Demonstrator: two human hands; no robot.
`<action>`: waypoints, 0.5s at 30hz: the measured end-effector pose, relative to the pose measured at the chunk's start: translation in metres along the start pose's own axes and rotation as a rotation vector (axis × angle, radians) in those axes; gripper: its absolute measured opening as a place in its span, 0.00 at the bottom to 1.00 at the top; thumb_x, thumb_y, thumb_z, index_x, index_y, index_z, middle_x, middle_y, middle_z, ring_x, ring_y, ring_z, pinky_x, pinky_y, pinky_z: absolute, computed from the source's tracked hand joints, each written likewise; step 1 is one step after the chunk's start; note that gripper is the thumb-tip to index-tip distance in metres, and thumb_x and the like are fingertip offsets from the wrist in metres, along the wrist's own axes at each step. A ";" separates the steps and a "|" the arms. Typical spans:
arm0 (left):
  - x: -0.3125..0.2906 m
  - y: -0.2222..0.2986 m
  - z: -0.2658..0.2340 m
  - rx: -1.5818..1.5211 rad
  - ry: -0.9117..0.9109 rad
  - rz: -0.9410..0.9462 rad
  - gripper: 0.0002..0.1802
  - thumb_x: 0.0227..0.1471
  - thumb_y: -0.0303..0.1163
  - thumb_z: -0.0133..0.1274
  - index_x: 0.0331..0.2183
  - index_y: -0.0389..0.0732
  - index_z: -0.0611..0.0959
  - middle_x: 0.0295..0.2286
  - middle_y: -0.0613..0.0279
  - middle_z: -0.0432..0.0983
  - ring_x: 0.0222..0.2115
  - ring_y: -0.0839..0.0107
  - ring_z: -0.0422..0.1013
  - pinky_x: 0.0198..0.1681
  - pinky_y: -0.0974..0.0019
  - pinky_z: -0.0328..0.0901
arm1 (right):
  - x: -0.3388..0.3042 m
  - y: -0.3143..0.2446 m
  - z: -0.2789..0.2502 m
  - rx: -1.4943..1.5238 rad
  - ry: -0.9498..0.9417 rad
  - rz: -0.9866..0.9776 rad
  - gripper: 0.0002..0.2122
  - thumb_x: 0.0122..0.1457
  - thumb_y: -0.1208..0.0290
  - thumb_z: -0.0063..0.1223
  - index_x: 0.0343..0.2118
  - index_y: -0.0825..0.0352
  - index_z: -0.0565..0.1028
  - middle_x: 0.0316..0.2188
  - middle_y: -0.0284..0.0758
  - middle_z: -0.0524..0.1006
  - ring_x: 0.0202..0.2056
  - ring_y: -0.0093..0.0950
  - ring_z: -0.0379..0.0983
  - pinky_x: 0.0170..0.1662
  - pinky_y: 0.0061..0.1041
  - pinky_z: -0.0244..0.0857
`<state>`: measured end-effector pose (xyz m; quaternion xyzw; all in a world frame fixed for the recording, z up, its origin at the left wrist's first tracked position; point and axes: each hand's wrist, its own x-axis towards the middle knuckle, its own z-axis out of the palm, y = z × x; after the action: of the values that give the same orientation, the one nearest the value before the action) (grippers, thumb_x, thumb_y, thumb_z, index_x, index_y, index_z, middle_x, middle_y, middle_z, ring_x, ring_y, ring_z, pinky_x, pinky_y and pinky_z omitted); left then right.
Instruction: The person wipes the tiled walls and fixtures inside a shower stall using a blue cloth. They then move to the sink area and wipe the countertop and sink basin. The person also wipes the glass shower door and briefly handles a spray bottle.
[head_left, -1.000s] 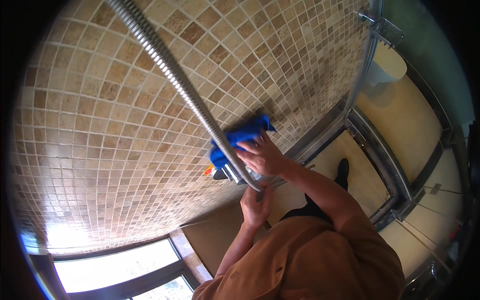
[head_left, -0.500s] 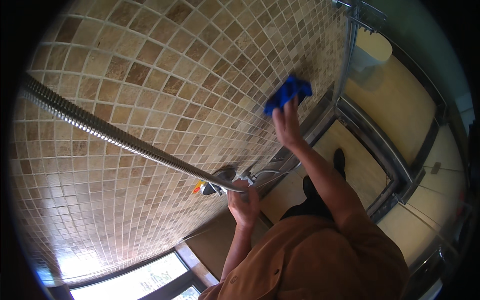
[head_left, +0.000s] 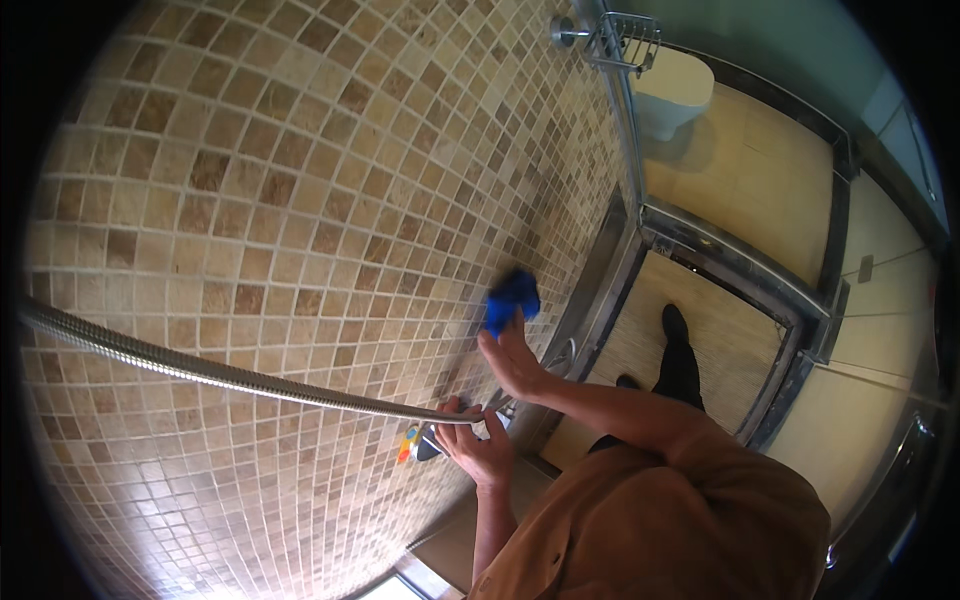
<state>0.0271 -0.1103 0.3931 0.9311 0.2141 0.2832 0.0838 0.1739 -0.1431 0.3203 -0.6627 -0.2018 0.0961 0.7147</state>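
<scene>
My right hand presses a blue cloth against the tiled wall, fingers stretched over it. Lower down, my left hand is closed around a ribbed metal shower hose. The hose runs from that hand across the view to the left rim. Just beside the left hand, partly covered by it, sits a dark and metallic wall fitting with a small yellow and red item next to it.
A wire basket hangs on the wall at the top, with a white toilet behind it. A dark raised sill edges the shower floor, where my black shoe stands. A bright window shows at the bottom.
My right hand has brought the cloth down the wall, nearer to my left hand. The left hand still grips the hose. The whole view has shifted with my head.
</scene>
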 end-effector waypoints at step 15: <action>0.054 0.031 0.033 -0.176 -0.003 -0.023 0.01 0.51 0.22 0.59 0.28 0.37 0.82 0.27 0.53 0.80 0.29 0.53 0.76 0.35 0.55 0.70 | 0.091 0.019 -0.076 -0.079 -0.314 0.327 0.32 0.73 0.51 0.30 0.64 0.80 0.54 0.65 0.70 0.47 0.68 0.56 0.45 0.68 0.54 0.44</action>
<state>0.0965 -0.1153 0.4010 0.9181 0.1989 0.2985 0.1687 0.2895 -0.1730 0.3129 -0.6911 -0.2039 0.3047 0.6228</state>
